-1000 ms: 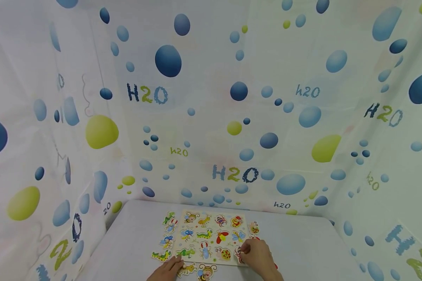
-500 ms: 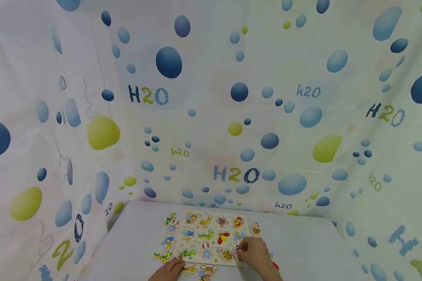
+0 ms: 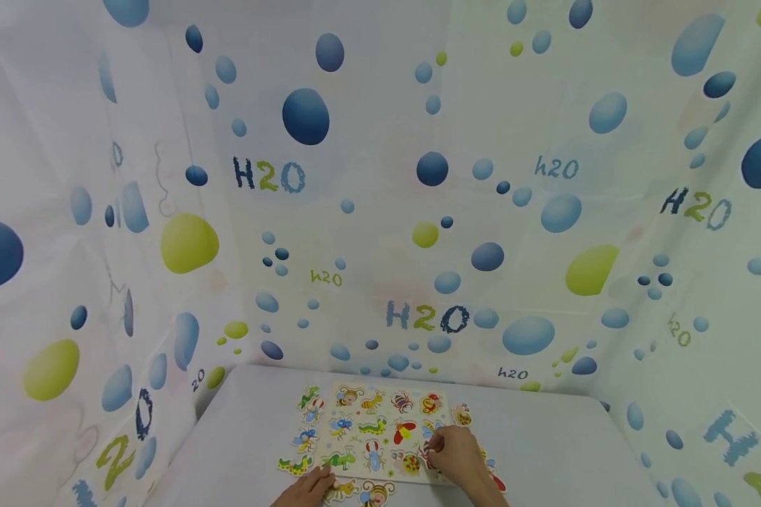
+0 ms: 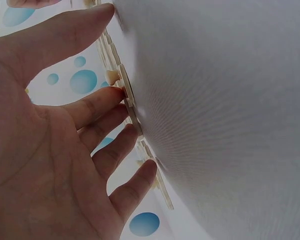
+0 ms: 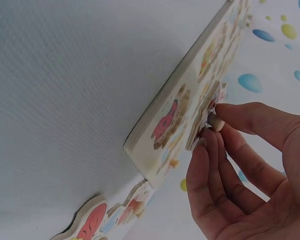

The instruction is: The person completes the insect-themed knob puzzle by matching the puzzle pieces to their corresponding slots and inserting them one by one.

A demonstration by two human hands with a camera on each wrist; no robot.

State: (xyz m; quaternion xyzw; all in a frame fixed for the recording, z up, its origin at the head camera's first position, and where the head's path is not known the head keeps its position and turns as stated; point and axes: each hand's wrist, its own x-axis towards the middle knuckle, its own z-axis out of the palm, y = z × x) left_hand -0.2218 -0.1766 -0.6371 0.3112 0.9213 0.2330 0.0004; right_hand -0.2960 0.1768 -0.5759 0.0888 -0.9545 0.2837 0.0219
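Note:
A wooden peg puzzle board [image 3: 391,445] with printed insects lies on the table. Above its near right corner my right hand [image 3: 456,458] pinches a knobbed spider puzzle piece [image 5: 202,116] between thumb and fingers. The piece is tilted over the board and apart from its surface, as the right wrist view shows. At the board's near left corner rests my left hand [image 3: 307,487], its fingers loosely spread and touching the edge. Near it lie an orange insect piece [image 3: 344,490] and a bee piece [image 3: 375,493]. The left hand grips nothing.
Loose pieces line the board's left side, among them a caterpillar piece [image 3: 295,465] and a blue mosquito-like piece [image 3: 306,439]. On the right lies a ladybird piece [image 3: 463,415], with red-winged pieces [image 3: 497,482] nearer. A white, dotted curtain [image 3: 368,141] surrounds the table.
The right hand has shifted slightly left with the spider piece, which tilts over the near right corner. The left hand stays at the board's edge. The whole view has drifted slightly.

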